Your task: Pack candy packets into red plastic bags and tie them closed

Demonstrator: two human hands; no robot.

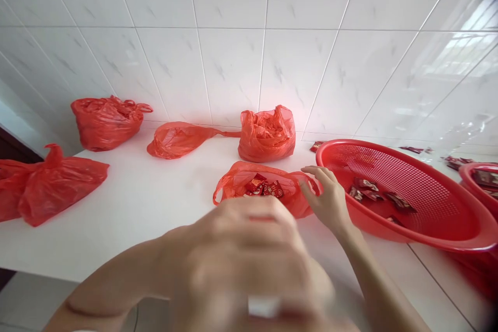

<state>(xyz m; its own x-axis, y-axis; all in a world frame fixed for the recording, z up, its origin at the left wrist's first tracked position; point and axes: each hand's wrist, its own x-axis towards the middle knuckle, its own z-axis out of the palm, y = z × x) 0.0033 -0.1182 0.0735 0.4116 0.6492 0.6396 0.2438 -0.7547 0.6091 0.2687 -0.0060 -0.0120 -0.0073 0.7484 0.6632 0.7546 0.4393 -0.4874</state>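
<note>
My right hand (330,198) reaches out to the rim of an open red plastic bag (295,202) that holds several red-wrapped candies (264,187); its fingers look pinched on the bag's edge. My left hand (241,264) is raised close to the camera, large and blurred, so its fingers cannot be read. A big red mesh basket (439,228) with a few dark-wrapped candies (365,189) stands just right of the bag.
Tied or filled red bags lie on the white counter: one at back centre (266,135), a flat one (177,140), one at back left (105,122), one at the left edge (50,184). A second red basket (480,181) sits far right. Tiled wall behind.
</note>
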